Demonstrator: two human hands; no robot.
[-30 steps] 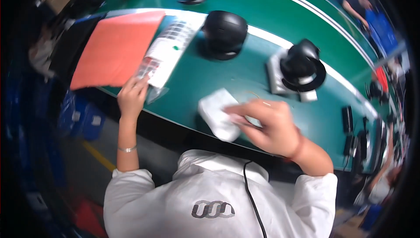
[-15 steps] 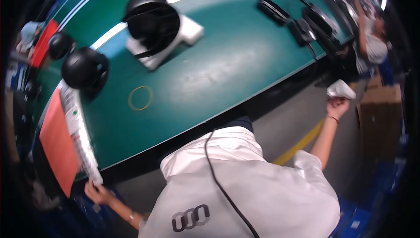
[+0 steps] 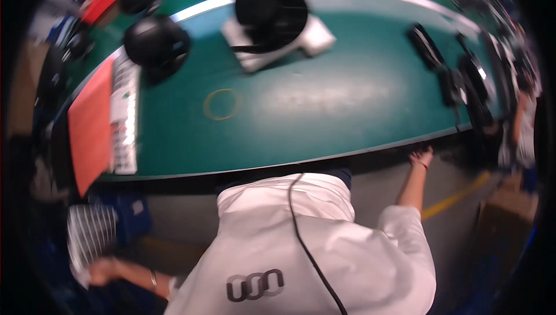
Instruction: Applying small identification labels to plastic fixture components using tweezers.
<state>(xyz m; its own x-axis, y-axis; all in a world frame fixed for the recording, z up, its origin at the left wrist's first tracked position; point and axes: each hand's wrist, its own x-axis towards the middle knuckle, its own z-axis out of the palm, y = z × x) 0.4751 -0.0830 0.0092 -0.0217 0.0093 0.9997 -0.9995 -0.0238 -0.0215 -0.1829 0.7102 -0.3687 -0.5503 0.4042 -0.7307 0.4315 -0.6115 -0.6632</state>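
Observation:
My left hand (image 3: 103,271), smeared by motion, is low at the left, at the lower corner of a white ribbed, rack-like thing (image 3: 92,231). Whether its fingers close on that corner cannot be made out. Off to the right, my right hand (image 3: 421,156) is just below the near edge of the green table (image 3: 191,147). Its fingers look loosely apart, and nothing shows in them. A thin yellow ring (image 3: 222,104) lies flat on the tabletop, away from both hands.
A black rounded device (image 3: 271,13) rests on a white foam block (image 3: 318,38). Further left are a black round object (image 3: 156,45), an orange sheet (image 3: 92,124) and a white printed strip (image 3: 125,121). Black devices (image 3: 463,77) lie at the right. A cardboard box (image 3: 507,216) stands on the floor.
The view has swung left. My left hand has left the printed strip's end and moved down beside the white ribbed thing. The white crumpled piece is gone from my right hand, now nearer the table.

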